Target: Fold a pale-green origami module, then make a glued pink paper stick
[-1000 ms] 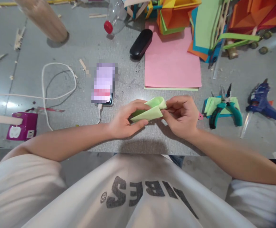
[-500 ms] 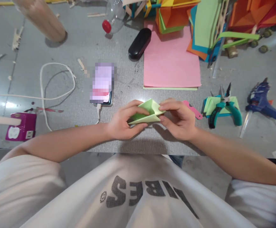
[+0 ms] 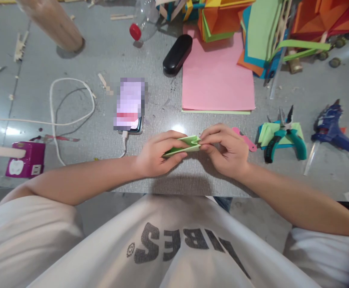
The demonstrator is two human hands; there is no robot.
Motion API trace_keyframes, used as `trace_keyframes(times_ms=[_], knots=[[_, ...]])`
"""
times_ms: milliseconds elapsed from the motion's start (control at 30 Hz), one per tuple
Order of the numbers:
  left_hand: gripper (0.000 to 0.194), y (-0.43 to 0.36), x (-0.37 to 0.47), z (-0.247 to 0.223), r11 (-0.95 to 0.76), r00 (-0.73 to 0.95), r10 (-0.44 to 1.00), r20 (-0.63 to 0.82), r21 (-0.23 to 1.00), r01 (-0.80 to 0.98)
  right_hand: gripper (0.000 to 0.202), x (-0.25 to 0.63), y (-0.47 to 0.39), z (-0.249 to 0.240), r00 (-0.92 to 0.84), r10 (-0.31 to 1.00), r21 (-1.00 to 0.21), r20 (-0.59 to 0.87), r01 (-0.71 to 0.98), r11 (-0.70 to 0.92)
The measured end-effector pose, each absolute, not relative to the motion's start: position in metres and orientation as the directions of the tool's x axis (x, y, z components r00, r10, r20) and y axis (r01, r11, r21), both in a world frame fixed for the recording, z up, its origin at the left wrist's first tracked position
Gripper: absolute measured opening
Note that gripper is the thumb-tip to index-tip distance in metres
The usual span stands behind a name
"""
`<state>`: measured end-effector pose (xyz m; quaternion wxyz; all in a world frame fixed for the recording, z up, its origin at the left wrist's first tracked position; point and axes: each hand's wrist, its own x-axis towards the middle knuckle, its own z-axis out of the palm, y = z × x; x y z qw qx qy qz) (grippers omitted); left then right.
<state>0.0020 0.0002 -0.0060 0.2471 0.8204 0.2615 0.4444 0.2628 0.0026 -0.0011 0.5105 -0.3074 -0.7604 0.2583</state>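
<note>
Paper [image 3: 189, 140] dead centre: left hand [image 3: 156, 154] clasps it, hiding its nine-o'clock end; right hand [image 3: 228, 151] pinches the three-o'clock edge! Phone [image 3: 130, 102] at ten, mostly pixelated; bottle [image 3: 146, 20] at eleven, cut off.

Extends bare left forearm [image 3: 99, 176] and right forearm [image 3: 279, 192] obliquely inward, with left wrist [image 3: 136, 166] and right wrist [image 3: 246, 170] roughly straight. Grips with left hand [image 3: 159, 154], curling fingers [image 3: 168, 143] across above and setting left thumb [image 3: 176, 159] below. Pinches with right hand [image 3: 226, 151] between right thumb [image 3: 209, 150] and forefinger [image 3: 212, 139], facing left fingertips, near but apart, with another finger bent alongside.
</note>
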Motion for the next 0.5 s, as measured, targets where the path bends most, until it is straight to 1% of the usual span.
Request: trace_keyframes(times_ms=[100,200,367,500], knots=[[0.018,-0.0001,0.0035,-0.0056,-0.743,0.446,0.652,0.614,0.634,0.215,0.014,0.2600,0.0006,-0.0009,-0.258,0.736,-0.701,0.626,0.229,0.676],[0.017,0.0000,0.0046,-0.0044,-0.747,0.432,0.652,0.623,0.627,0.221,0.014,0.2590,-0.0001,-0.0022,-0.265,0.745,-0.703,0.612,0.250,0.666],[0.014,-0.0004,0.0053,-0.0029,-0.746,0.411,0.657,0.632,0.622,0.238,0.009,0.2623,0.0019,-0.0044,-0.381,0.754,-0.737,0.535,0.227,0.637],[0.013,0.0007,0.0056,-0.0023,-0.748,0.399,0.656,0.641,0.620,0.235,0.013,0.2641,0.0037,-0.0067,-0.419,0.741,-0.753,0.524,0.179,0.634]])
